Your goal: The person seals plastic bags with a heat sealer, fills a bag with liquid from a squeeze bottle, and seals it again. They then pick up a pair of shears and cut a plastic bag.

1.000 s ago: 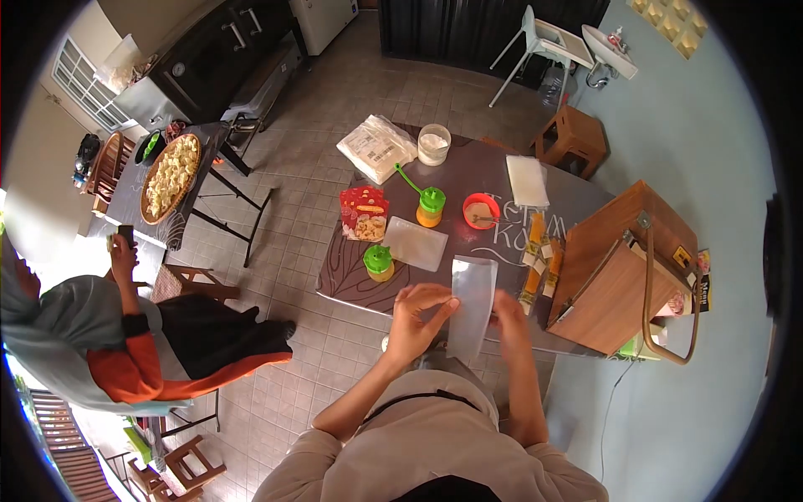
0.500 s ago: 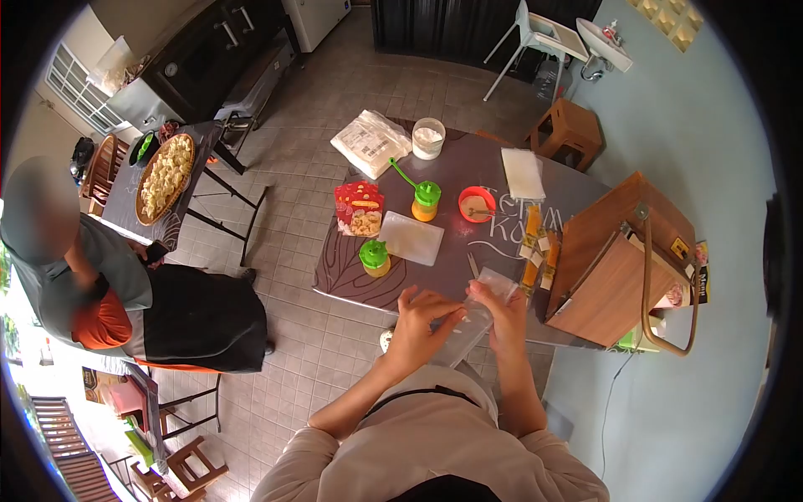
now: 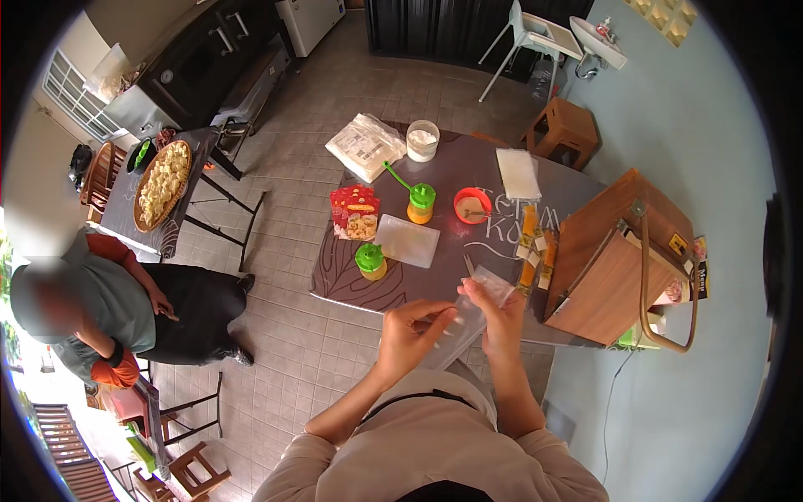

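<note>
A clear plastic bag (image 3: 458, 341) hangs between my hands, just past the table's front edge. My right hand (image 3: 499, 322) grips its upper part, with the thumb laid over the film. At the bag's left side, my left hand (image 3: 410, 341) is closed in a pinch, thumb against fingertips; the film there is hard to see. A metal utensil (image 3: 468, 264) lies just beyond my right hand. On the table beyond my left hand are a green-topped bottle (image 3: 370, 261) and a flat stack of clear plastic (image 3: 407, 241).
The table also bears a red bowl (image 3: 473, 206), another green-lidded bottle (image 3: 421, 205), a tub of white powder (image 3: 422, 141), a red packet (image 3: 354, 212) and a white stack (image 3: 519, 173). A wooden box (image 3: 619, 263) stands at right. A person (image 3: 109, 293) is at left near a food-filled basket (image 3: 163, 186).
My left hand has moved slightly left and down, away from my right hand, its fingers now more closed. The person at left has leaned down and shifted, one arm lowered.
</note>
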Tool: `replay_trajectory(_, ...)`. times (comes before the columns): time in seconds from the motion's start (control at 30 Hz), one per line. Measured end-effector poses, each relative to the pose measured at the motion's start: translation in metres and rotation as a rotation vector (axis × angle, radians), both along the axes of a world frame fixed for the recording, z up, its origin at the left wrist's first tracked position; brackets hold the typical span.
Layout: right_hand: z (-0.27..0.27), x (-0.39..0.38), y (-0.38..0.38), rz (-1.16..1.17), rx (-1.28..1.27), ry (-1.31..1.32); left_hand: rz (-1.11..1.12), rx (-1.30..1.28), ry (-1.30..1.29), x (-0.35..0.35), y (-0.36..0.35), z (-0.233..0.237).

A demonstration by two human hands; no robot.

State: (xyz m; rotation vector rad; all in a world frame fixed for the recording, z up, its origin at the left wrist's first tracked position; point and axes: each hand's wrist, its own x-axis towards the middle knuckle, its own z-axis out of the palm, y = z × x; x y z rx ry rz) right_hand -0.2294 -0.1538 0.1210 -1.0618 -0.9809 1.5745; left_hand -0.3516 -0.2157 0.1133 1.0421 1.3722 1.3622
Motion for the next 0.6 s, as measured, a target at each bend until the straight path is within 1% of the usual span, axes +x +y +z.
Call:
replay_trajectory(0.03,0.001,-0.0006,0.0001,-0.002,-0.001,0.001,-0.02,-0.043,-0.049,-0.0005,0.0,-0.0002)
replay_trajectory(0.13,0.0028,-0.0025,0.0005,-0.007,-0.011,0.006,-0.007,-0.035,-0.06,-0.0001,0.0002,0.0001)
replay_trajectory(0.23,0.0025,-0.0032,0.0011,-0.02,0.014,-0.009,-0.003,-0.028,-0.025,-0.0004,-0.0001,0.0014)
replay_trajectory(0.43,0.0039,-0.0044,-0.0001,-0.035,0.041,-0.034,-0.011,-0.019,-0.035,-0.0009,-0.0011,-0.0021)
replay_trajectory(0.6,0.0037,-0.0037,-0.0005,-0.002,0.07,-0.062,0.009,-0.002,-0.051,-0.0002,-0.0017,-0.0034)
